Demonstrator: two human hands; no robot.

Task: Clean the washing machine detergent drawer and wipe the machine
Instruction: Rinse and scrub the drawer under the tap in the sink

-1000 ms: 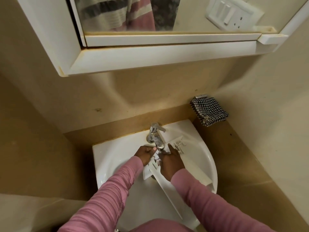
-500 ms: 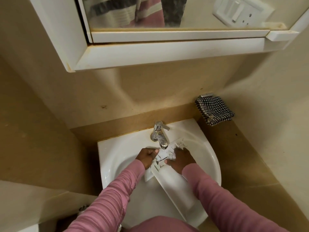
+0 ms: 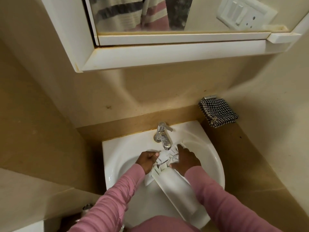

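A white plastic detergent drawer (image 3: pixel 177 186) lies slanted across the white sink (image 3: pixel 215 158), its inner end under the chrome tap (image 3: pixel 163 136). My left hand (image 3: pixel 147 160) grips the drawer's left edge near the tap. My right hand (image 3: pixel 186 159) holds the drawer's far end from the right, fingers curled over the ribbed compartment part. Pink sleeves cover both arms. Whether water runs from the tap is not clear.
A black-and-white checked cloth (image 3: pixel 217 113) hangs on a metal hook at the right wall. A white mirror cabinet (image 3: pixel 150 52) juts out overhead above the sink. Beige tiled walls close in on both sides.
My right hand slid up the drawer towards the tap end. The drawer turned slightly, showing more of its long flat side. The view shifted a little downward.
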